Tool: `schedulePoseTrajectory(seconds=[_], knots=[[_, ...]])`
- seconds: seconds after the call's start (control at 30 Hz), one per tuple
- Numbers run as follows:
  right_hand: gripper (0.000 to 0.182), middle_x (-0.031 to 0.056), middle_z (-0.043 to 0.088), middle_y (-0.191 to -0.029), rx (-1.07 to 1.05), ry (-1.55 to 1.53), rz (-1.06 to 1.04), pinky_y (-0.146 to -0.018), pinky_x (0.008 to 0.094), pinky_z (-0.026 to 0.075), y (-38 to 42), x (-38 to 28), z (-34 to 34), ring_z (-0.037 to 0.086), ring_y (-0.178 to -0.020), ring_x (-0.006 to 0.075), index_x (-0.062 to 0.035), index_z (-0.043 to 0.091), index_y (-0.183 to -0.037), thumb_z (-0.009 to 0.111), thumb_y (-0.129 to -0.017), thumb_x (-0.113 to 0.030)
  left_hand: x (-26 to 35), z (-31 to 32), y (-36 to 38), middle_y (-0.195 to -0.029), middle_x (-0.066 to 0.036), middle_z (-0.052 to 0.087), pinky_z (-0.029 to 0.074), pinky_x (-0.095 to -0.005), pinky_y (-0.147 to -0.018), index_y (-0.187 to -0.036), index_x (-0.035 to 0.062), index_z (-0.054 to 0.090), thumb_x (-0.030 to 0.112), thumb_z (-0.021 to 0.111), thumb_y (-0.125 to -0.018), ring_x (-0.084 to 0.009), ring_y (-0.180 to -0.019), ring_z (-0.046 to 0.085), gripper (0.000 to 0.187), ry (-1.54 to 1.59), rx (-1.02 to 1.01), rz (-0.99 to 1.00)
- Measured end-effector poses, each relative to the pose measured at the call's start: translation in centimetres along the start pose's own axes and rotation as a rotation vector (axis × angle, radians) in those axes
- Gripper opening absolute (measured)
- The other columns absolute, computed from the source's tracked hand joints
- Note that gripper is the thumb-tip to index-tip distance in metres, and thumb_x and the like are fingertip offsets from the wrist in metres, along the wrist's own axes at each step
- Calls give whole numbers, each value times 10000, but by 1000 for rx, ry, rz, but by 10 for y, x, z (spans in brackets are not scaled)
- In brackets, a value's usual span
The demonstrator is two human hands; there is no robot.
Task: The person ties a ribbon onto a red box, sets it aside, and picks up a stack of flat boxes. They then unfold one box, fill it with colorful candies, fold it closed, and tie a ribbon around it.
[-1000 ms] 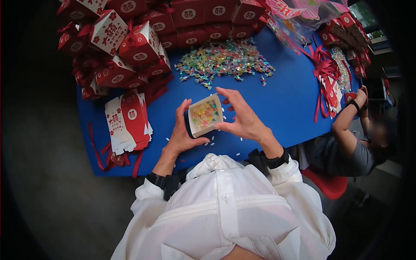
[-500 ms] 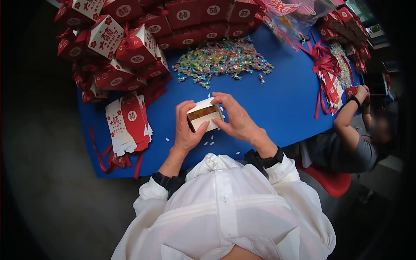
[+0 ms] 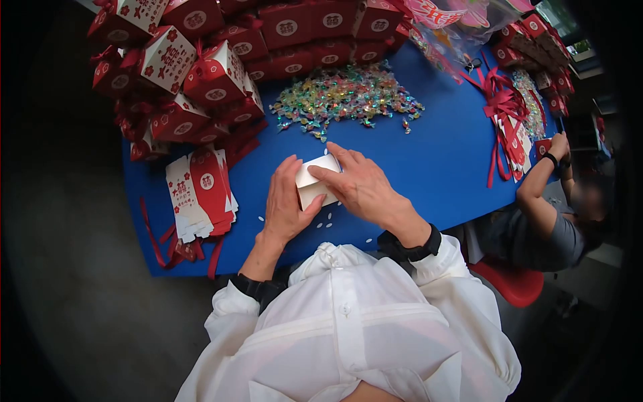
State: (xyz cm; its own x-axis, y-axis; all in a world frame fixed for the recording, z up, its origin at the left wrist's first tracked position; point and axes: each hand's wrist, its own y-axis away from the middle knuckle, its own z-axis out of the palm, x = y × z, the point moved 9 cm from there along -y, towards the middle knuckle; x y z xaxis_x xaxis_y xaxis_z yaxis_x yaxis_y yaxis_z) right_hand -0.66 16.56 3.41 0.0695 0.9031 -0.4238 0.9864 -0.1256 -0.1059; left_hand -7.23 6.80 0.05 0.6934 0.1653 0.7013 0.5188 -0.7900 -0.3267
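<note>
A small candy box (image 3: 310,193) is between my hands over the blue table, its pale inner flaps facing up and lying over the opening. My left hand (image 3: 284,199) wraps the box's left side, thumb at the near edge. From the right, my right hand (image 3: 365,186) grips it, with the thumb pressing across the white flap. What lies inside is now hidden by the flaps. Beyond the box spreads a pile of wrapped candies (image 3: 348,97) in shiny, many-coloured wrappers.
Red and white gift boxes (image 3: 214,77) are stacked at the back left. Flat unfolded boxes (image 3: 207,184) and red ribbons (image 3: 151,234) lie at left. Small white ovals dot the blue table (image 3: 442,167). At right, a co-worker (image 3: 539,214) sits near more ribbons (image 3: 502,100).
The box's flaps have been folded in over the opening, covering the candies seen inside before. My right thumb has moved up onto the flap.
</note>
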Motion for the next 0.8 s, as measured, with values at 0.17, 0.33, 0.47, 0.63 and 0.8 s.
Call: schedulePoseTrajectory(seconds=[0.17, 0.33, 0.47, 0.63, 0.8], knots=[[470, 236, 440, -1321, -37, 69, -12, -787, 410, 495, -3, -3, 1, 555, -984, 341, -145, 574, -1205, 646, -744, -82, -6, 5, 2, -1363, -233, 363, 320, -472, -1039, -1389, 19, 283, 229, 744, -710, -406, -1242, 385, 848, -43, -8, -124], [516, 245, 405, -1368, -59, -159, -5, -917, 419, 456, 0, 2, 12, 512, -1132, 370, -86, 506, -1286, 611, -783, -47, -2, 15, -4, -1445, -222, 280, 250, -555, -1060, -1431, 9, 219, 353, 702, -735, -413, -1317, 299, 915, -347, -142, -191], [490, 219, 365, -1419, 103, -468, -5, -993, 401, 405, 7, 6, -4, 465, -1212, 366, -39, 448, -1336, 558, -860, -73, -3, 20, -5, -1479, -217, 235, 219, -589, -1061, -1439, -2, 196, 427, 683, -736, -418, -1342, 260, 957, -422, -252, -236], [515, 200, 324, -1451, 111, -738, 76, -1077, 385, 300, 9, 36, 31, 382, -1289, 353, -25, 351, -1401, 493, -936, -191, -5, 23, -8, -1472, -229, 226, 219, -518, -1093, -1446, 3, 179, 355, 712, -732, -394, -1359, 240, 958, -342, -296, -199], [552, 244, 258, -1452, 54, -491, 121, -1097, 420, 264, 5, 22, 47, 297, -1330, 397, -8, 317, -1411, 507, -929, -199, -9, 24, -6, -1466, -228, 199, 250, -466, -1096, -1447, 5, 183, 314, 737, -708, -388, -1356, 237, 974, -235, -315, -115]])
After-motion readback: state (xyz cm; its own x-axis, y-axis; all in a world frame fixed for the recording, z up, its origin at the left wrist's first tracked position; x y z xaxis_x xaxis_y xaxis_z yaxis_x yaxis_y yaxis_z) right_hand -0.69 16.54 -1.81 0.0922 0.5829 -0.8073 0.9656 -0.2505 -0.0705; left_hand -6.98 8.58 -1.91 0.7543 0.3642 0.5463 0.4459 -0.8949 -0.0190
